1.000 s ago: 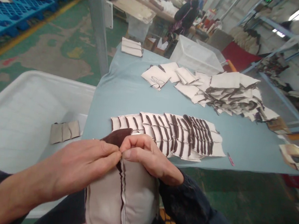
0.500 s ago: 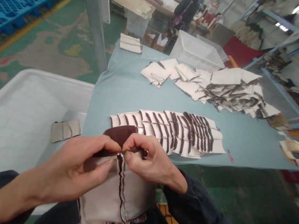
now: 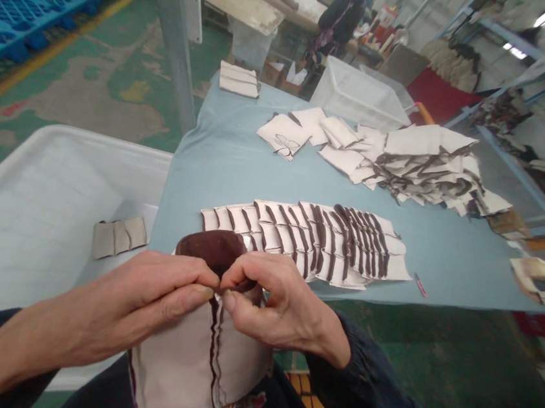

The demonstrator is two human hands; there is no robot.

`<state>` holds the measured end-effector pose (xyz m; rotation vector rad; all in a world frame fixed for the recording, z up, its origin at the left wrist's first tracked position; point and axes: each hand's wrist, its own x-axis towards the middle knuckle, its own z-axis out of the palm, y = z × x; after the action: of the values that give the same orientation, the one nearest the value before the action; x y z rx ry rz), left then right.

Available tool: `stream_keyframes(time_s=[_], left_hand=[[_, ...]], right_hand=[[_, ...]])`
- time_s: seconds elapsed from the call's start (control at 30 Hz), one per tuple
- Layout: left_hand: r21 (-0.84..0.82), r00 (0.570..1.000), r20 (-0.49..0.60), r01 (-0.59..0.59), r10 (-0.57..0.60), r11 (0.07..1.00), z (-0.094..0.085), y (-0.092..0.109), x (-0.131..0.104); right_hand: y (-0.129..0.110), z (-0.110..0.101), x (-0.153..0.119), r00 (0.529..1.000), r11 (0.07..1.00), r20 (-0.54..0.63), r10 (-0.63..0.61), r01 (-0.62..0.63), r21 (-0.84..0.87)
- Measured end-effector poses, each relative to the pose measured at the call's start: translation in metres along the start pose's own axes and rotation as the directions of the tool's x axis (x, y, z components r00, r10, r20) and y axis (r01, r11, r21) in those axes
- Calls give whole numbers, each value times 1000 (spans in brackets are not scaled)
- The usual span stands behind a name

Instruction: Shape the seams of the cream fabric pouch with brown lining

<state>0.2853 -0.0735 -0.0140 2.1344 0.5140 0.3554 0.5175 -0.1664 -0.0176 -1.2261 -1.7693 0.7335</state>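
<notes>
Cream fabric pouch (image 3: 178, 363) lies below your left hand (image 3: 145, 304) and right hand (image 3: 282, 299), both pinching its top, equally near; its dark seam (image 3: 213, 340) runs toward you.

held piece (image 3: 173, 362): matt, leather-like | tub (image 3: 22, 223): smooth plastic | tablecloth (image 3: 223, 160): matt cloth

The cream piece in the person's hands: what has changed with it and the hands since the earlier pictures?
The cream piece has shifted slightly toward the person's left; more of its brown part shows. The left hand, its thumb spread half a second ago, has closed in again near the seam. The right hand still pinches; the overlapping pieces stayed.
</notes>
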Motion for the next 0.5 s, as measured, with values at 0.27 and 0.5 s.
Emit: stream_keyframes(time_s=[0.27,0.5], left_hand=[[42,999,-37,-38,40,998,2,-2,3],[189,969,-111,-197,221,962,5,-3,3]], right_hand=[[5,-3,3,996,999,78,-36,33,36],[3,-2,1,995,999,95,-36,38,-21]])
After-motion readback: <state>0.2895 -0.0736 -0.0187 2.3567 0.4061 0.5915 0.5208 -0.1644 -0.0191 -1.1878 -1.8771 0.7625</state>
